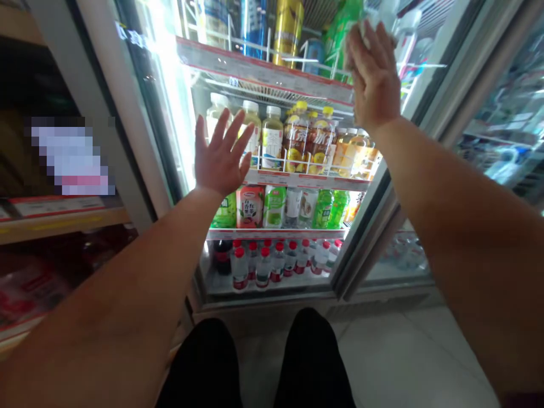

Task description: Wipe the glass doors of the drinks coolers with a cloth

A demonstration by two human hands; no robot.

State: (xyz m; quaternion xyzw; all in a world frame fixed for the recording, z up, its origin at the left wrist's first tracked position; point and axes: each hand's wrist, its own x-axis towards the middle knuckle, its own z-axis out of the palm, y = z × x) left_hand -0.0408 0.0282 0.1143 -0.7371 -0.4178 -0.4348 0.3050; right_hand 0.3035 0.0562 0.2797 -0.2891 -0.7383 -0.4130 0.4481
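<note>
My left hand [221,156] is raised with its fingers spread and nothing in it, in front of white-capped tea bottles [272,139] on a middle shelf of the lit drinks fridge. Higher up on the right, my right hand [376,79] lies flat with its fingers stretched upward, close to the fridge's glass front. A green bottle [344,34] shows just behind it. Something pale blurs at its fingertips; I cannot tell whether it is in the hand or behind it. Whether either palm touches the glass is also hidden.
Yellow-capped iced tea bottles [296,139] share the middle shelf, and red-capped water bottles [263,266] stand at the bottom. A metal door frame [374,249] runs along the right. Left are store shelves [63,226]. My knees [306,351] are below, above a tiled floor [408,357].
</note>
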